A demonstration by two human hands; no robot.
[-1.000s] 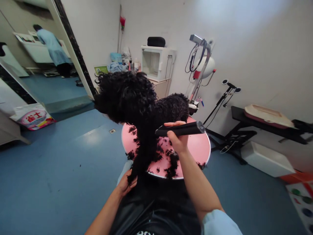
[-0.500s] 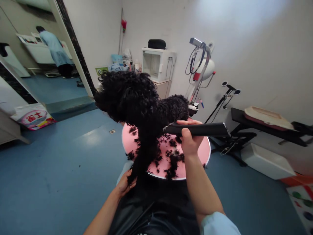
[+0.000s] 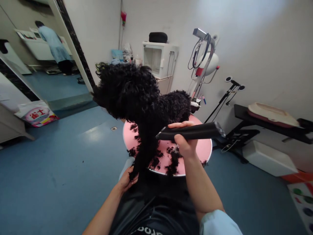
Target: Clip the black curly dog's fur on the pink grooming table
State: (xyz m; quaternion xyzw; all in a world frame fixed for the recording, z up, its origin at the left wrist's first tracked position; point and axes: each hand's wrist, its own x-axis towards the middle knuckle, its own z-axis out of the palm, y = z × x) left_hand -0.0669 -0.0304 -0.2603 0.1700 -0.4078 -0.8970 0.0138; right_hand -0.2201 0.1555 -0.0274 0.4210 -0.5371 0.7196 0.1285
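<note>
A curly black dog (image 3: 132, 91) stands on a round pink grooming table (image 3: 201, 151), its head turned left. Low in front, my left hand (image 3: 127, 179) is closed around the end of the dog's front leg (image 3: 144, 150), holding it out past the table's edge. My right hand (image 3: 187, 140) grips black hair clippers (image 3: 195, 131), thumb below and fingers along the top. The clipper head meets the coat around the upper part of that leg; whether the blade touches skin is hidden by fur. Tufts of cut black hair (image 3: 173, 163) lie scattered over the tabletop.
Behind the dog stands a white glass-fronted cabinet (image 3: 160, 60) with a black case on top. A dryer on a stand (image 3: 206, 62) and a two-headed lamp (image 3: 234, 85) are to the right, near a black table (image 3: 242, 116). Another person (image 3: 53, 44) bends over beyond the doorway.
My right hand has moved the clippers left and slightly down along the dog's front leg. The left hand keeps its hold on the leg. The view has shifted a little.
</note>
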